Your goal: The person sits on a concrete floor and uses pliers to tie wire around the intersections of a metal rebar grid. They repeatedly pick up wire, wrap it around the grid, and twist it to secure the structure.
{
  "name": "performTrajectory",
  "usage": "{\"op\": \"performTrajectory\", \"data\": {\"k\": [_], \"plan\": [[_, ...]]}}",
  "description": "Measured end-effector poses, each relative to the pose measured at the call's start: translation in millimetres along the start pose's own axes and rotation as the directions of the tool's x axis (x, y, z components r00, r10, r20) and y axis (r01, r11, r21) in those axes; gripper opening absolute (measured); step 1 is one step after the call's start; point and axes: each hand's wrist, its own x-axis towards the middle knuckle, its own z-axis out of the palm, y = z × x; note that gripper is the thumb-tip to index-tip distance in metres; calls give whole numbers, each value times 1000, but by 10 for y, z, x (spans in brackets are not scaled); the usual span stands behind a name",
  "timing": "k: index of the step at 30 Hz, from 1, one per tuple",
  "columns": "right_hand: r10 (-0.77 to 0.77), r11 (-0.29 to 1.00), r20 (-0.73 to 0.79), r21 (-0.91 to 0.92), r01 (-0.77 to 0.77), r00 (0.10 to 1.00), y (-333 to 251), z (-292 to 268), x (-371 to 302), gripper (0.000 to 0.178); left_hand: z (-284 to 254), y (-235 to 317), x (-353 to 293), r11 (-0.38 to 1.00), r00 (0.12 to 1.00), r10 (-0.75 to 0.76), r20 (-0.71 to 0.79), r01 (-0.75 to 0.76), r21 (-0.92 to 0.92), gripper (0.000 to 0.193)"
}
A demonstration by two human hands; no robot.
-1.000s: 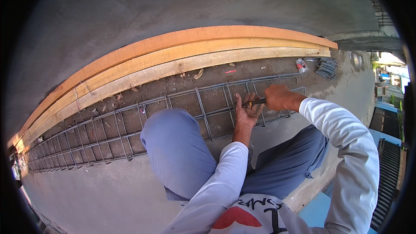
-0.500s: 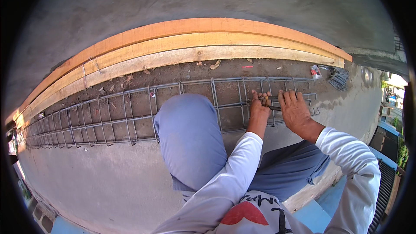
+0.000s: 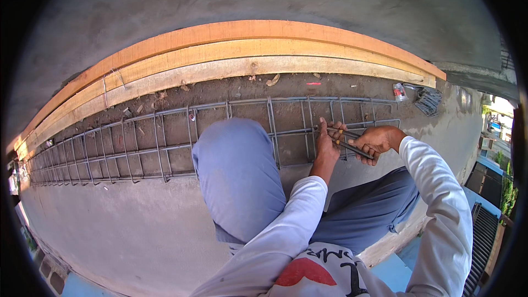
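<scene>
A long rebar cage (image 3: pixel 181 146) of straight bars and square stirrups lies across the ground in front of me. At its right part, pincers (image 3: pixel 346 145) with two long dark handles sit against the bars, handles pointing right and slightly spread. My right hand (image 3: pixel 375 142) is closed around the handle ends. My left hand (image 3: pixel 328 144) is beside the head of the pincers, its fingers curled at a bar and stirrup. What exactly those fingers pinch is hidden.
Stacked wooden boards (image 3: pixel 253 66) run along the wall beyond the cage. A bundle of bent steel stirrups (image 3: pixel 428 101) and a small red-and-white packet (image 3: pixel 400 93) lie at far right. My raised knee (image 3: pixel 236 170) covers part of the cage.
My right hand has turned over, from lying palm-down over the handles to wrapping their ends. The handles have swung toward me. My left hand stays at nearly the same spot.
</scene>
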Motion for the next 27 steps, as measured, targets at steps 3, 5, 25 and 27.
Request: {"op": "performTrajectory", "data": {"k": [3, 5, 25, 27], "plan": [[-243, 950, -267, -260, 173, 933, -81, 259, -104, 71, -64, 42, 191, 996, 995, -30, -97, 38, 77, 49], [-482, 803, -312, -530, 271, 818, 195, 372, 45, 74, 60, -31, 123, 995, 971, -21, -238, 44, 88, 49], [-539, 628, -738, -31, 778, 405, 578, 924, -126, 29, 745, 407, -840, 505, 971, -18, 237, -196, 841, 57], [-503, 609, -695, 137, 781, 513, 574, 1075, -257, 28, 814, 464, -1052, 517, 972, -85, 220, -145, 843, 58]]}}
